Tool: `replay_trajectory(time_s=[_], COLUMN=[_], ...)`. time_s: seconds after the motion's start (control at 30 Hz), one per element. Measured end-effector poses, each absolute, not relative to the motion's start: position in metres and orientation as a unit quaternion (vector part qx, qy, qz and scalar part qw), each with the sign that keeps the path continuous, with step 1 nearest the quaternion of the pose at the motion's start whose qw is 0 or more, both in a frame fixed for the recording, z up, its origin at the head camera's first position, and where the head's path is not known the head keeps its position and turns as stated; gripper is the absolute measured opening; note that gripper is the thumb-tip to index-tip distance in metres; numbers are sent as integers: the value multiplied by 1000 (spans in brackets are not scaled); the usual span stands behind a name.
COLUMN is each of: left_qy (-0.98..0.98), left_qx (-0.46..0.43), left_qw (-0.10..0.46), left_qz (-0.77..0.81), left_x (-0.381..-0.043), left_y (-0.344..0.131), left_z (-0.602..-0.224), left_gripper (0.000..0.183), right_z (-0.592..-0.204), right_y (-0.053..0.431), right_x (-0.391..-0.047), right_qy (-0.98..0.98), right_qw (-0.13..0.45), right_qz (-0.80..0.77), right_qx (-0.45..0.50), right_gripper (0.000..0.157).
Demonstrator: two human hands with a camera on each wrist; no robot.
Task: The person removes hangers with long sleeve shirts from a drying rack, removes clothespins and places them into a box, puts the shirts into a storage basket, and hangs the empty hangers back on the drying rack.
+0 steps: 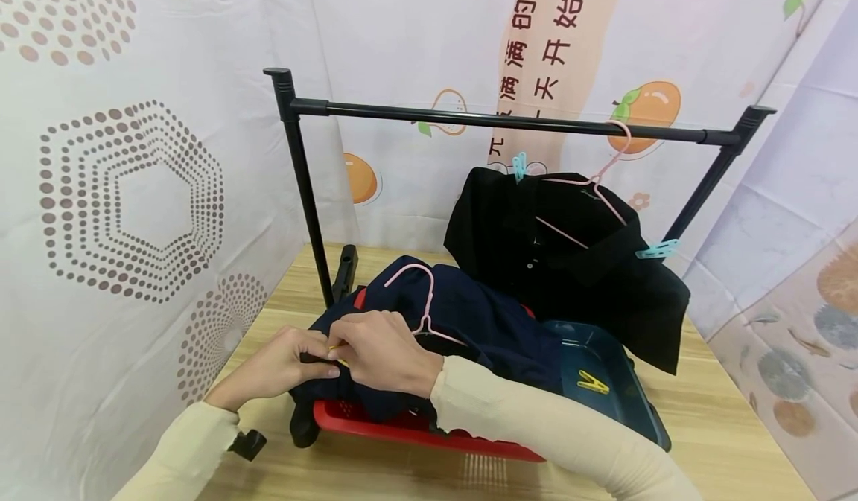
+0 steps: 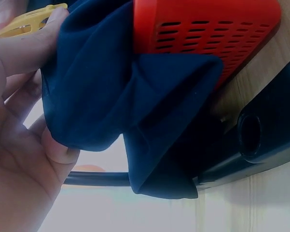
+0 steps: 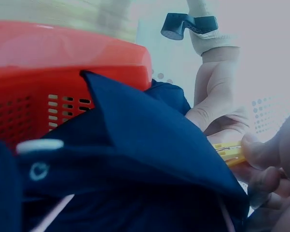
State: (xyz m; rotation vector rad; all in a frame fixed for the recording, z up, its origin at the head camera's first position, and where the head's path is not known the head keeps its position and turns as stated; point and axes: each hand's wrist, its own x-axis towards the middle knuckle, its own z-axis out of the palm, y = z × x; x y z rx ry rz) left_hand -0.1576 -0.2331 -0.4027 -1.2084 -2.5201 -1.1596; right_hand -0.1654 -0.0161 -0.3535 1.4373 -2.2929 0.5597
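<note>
A navy garment (image 1: 499, 318) with a pointed collar lies over a red basket (image 1: 429, 435), with a pink hanger (image 1: 429, 300) inside it and the hook sticking up. At its left shoulder my right hand (image 1: 385, 352) pinches a yellow clothespin (image 3: 227, 151) between thumb and fingers. Close beside it, my left hand (image 1: 278, 363) grips the edge of the navy cloth (image 2: 91, 92), its fingertips next to the clothespin. In the head view the hands mostly hide the clothespin. Whether its jaws bite the cloth, I cannot tell.
Behind the basket stands a black rack (image 1: 456, 117). A black shirt (image 1: 603, 285) hangs from it on another pink hanger (image 1: 596, 179), with blue clothespins (image 1: 659, 249) at its shoulders. A dark blue tray (image 1: 646, 393) at the right holds another yellow clothespin (image 1: 593, 383).
</note>
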Motion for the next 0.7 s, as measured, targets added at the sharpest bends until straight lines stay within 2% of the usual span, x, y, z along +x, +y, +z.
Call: replay_trajectory(time_s=[0.07, 0.17, 0.23, 0.37, 0.4, 0.53, 0.7], left_qy=[-833, -837, -838, -836, -836, -843, -849], left_qx=[-397, -390, -386, -383, -382, -369, -366], left_qw=[55, 49, 43, 30, 27, 25, 24], left_qz=[-381, -381, -384, -392, -393, -390, -381], left_x=[-158, -154, -155, -160, -160, -160, -158], left_y=[-232, -228, -228, -233, -234, -236, -237], left_z=[-401, -393, -394, -404, -404, -403, -402], left_gripper=[8, 14, 11, 6, 7, 7, 5], right_z=[-353, -351, -349, -344, -342, -335, -330], right_y=[-16, -17, -16, -13, -12, -5, 7], right_x=[-166, -167, -167, -163, -162, -161, -163], right_qy=[-813, -810, -807, -807, -807, -812, -815], right_qw=[182, 177, 176, 152, 139, 87, 64], right_qz=[216, 235, 245, 267, 273, 301, 322], right_qx=[509, 507, 508, 505, 504, 493, 477], right_gripper=[8, 14, 17, 4, 6, 26, 33])
